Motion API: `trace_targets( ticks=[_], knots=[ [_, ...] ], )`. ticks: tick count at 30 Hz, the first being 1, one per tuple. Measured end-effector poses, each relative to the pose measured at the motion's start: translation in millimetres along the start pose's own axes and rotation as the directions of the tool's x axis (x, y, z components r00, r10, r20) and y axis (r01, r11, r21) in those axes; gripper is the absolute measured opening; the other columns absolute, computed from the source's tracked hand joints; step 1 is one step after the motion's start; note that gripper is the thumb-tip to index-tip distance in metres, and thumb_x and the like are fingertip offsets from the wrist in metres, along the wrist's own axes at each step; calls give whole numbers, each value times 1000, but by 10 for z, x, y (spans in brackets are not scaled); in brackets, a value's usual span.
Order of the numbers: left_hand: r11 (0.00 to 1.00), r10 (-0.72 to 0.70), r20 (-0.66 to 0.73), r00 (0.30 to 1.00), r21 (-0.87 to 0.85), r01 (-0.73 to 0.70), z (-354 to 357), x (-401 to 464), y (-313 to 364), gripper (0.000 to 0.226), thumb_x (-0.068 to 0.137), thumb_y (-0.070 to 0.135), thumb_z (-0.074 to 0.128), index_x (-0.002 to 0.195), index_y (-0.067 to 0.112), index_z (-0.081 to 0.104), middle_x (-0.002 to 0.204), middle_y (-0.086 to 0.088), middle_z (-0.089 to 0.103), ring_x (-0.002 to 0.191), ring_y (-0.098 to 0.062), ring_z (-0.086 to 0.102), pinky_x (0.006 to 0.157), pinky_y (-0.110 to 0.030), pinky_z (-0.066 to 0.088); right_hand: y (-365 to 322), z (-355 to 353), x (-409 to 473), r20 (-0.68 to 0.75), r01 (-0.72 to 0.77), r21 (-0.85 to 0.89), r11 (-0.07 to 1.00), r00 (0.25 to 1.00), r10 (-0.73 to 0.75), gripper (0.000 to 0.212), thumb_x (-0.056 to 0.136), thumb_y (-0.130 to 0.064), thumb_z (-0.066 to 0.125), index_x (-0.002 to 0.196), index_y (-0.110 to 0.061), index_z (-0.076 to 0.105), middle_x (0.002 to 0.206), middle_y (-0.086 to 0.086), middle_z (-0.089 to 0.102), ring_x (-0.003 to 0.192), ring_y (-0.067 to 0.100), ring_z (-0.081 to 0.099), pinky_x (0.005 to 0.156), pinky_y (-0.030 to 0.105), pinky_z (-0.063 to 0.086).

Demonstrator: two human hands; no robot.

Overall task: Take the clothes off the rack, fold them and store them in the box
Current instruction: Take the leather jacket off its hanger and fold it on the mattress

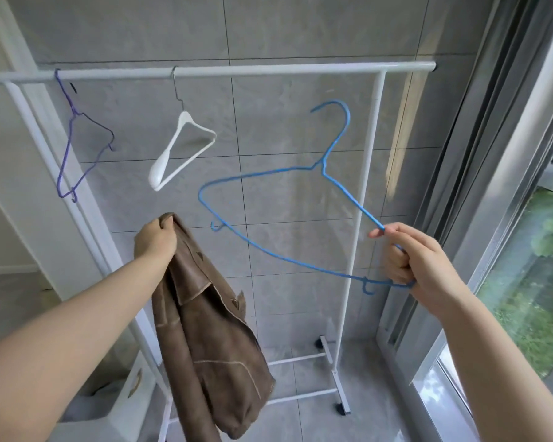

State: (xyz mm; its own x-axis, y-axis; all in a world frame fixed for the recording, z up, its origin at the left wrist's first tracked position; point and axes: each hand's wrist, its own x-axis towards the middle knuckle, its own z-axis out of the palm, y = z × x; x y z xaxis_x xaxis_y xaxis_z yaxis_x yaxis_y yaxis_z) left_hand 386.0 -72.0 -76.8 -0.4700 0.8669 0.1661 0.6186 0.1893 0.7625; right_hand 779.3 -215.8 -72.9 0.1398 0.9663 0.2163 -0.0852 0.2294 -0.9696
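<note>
Your left hand (155, 237) grips the brown jacket (211, 346) bunched and dangling below the rail (268, 70), your right hand (409, 260) holds the blue hanger (288, 218) off it, so the jacket may slip or the hook snag while rehanging.

**Open rail on the right, hangers crowding the left**

The top rail of the white rack (268, 70) is bare from the white hanger (181, 151) rightward to the right post (366, 199), and a hand could pass there. Left of that, the purple hanger (77, 145) and the white one hang close together, narrowing the gap. Inside the frame, the blue hanger (284, 215), pinched at one end by the right hand (415, 260), spans the middle. The brown jacket (205, 330), gripped by the left hand (155, 237), hangs across the near left, above the white box (118, 409). The window frame (479, 186) closes off the right.
</note>
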Motion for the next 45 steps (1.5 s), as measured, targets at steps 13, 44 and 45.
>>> trace_targets(
  ticks=[13, 44, 45],
  knots=[
    [951, 69, -27, 997, -299, -74, 101, -196, 301, 37, 100, 37, 39, 71, 17, 49, 76, -3, 53, 87, -30, 55, 72, -33, 38, -136, 590, 592, -273, 66, -277, 959, 951, -144, 25, 98, -22, 44, 93, -26, 69, 49, -12, 34, 46, 13, 30, 51, 26, 29],
    [840, 309, 43, 950, -480, -251, 67, -215, 302, 22, 98, 29, 52, 85, 19, 66, 79, 7, 65, 78, -5, 59, 68, -19, 43, -707, 1405, 2423, -269, -127, -597, 792, 962, -48, 37, 97, -25, 41, 113, -3, 65, 81, 14, 64, 77, 35, 66, 73, 37, 57],
    [842, 303, 48, 952, -480, -244, 55, -216, 324, 21, 98, 30, 52, 88, 20, 67, 82, 8, 66, 80, -3, 60, 69, -18, 43, -700, 1381, 2432, -267, -134, -619, 774, 963, -47, 42, 98, -31, 40, 119, -2, 62, 95, 18, 67, 95, 38, 67, 86, 42, 56]
  ],
)
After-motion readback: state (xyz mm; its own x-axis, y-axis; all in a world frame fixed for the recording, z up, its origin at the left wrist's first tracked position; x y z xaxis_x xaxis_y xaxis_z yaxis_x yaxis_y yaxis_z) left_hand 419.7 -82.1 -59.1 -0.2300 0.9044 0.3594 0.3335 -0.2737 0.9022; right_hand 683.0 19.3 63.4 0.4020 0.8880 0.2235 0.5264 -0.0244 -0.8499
